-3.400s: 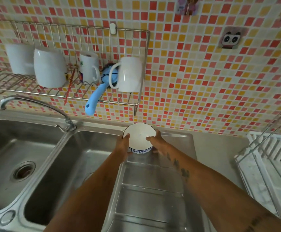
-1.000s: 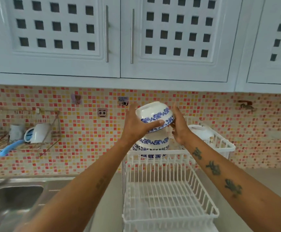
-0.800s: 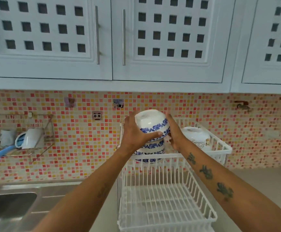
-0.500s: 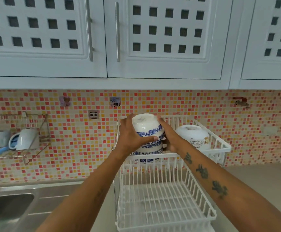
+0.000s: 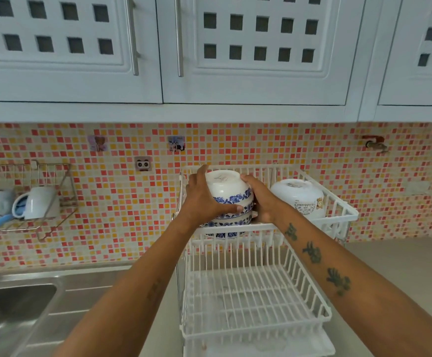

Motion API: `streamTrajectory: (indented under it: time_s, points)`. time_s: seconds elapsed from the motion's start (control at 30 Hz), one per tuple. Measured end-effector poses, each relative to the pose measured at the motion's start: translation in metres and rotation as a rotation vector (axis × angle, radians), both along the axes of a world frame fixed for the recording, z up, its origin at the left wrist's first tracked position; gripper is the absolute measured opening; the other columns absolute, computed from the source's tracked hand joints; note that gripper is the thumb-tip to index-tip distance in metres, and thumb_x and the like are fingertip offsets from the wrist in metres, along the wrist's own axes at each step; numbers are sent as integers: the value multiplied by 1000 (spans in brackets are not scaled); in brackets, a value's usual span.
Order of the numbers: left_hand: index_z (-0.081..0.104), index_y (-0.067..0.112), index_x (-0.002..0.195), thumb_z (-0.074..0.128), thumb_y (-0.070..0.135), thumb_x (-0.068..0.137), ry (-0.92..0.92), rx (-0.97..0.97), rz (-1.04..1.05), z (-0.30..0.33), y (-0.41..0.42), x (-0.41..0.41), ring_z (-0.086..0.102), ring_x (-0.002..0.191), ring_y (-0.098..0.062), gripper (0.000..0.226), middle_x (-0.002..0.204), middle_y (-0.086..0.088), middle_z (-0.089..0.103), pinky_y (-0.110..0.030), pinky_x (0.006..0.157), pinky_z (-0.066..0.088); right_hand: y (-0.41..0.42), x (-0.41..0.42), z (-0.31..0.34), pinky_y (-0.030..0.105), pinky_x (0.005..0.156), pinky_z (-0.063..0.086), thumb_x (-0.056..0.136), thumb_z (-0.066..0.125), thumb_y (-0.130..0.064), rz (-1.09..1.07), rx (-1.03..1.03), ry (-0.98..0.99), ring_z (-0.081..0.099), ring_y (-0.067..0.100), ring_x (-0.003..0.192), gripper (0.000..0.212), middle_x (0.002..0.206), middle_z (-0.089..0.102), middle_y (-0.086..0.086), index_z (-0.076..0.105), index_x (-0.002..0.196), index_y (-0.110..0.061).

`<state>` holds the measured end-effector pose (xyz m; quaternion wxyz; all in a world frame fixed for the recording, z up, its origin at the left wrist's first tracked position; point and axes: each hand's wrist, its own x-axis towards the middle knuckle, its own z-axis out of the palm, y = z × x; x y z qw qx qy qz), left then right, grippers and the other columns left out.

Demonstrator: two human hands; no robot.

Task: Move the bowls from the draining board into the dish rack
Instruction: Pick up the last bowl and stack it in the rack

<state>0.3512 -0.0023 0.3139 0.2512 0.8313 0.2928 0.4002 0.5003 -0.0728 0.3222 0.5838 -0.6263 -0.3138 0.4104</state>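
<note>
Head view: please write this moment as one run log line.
step: stacking bowl upside down | place: dish rack upper tier | left hand: holding | right hand: holding

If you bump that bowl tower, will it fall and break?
Probably wobbly: the top bowl sits upside down on stacked bowls, and both hands grip it. It looks like glazed ceramic, so likely slippery and breakable.

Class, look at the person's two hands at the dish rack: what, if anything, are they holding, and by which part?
An upturned blue-patterned bowl, gripped by its sides: left hand on its left, right hand on its right.
</note>
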Motion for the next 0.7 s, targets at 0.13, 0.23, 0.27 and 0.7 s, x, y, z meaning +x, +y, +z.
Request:
streamTrajectory:
  time_s: [0.13,0.23,0.27,0.7]
  points:
    - [8,21,153,92,45,50,32,-10,7,-1,1,1,25,142,-28,135,154,-8,20,-43,112,32,0,1,-1,24,51,49,83,49,-64,-5,-1,-27,65,21,78,64,111,70,8,59,127,-17]
    - [6,21,153,92,45,51,59,-4,7,-4,3,3,24,142,-29,135,154,-8,18,-43,112,32,2,2,-2,19,43,47,89,45,-61,18,20,-30,65,12,58,50,92,68,3,59,115,-20]
    - [6,22,153,92,45,52,58,-2,6,-5,4,3,24,142,-29,135,154,-8,18,-43,112,32,2,3,-1,19,43,47,91,44,-60,29,26,-34,65,11,58,49,91,67,2,57,116,-21]
    - [28,20,146,54,64,81,-167,-588,-26,-4,27,11,52,123,-32,83,144,-11,40,-47,98,51,-2,1,0,33,70,51,92,48,-50,79,9,-65,62,21,83,37,99,64,5,52,115,-22]
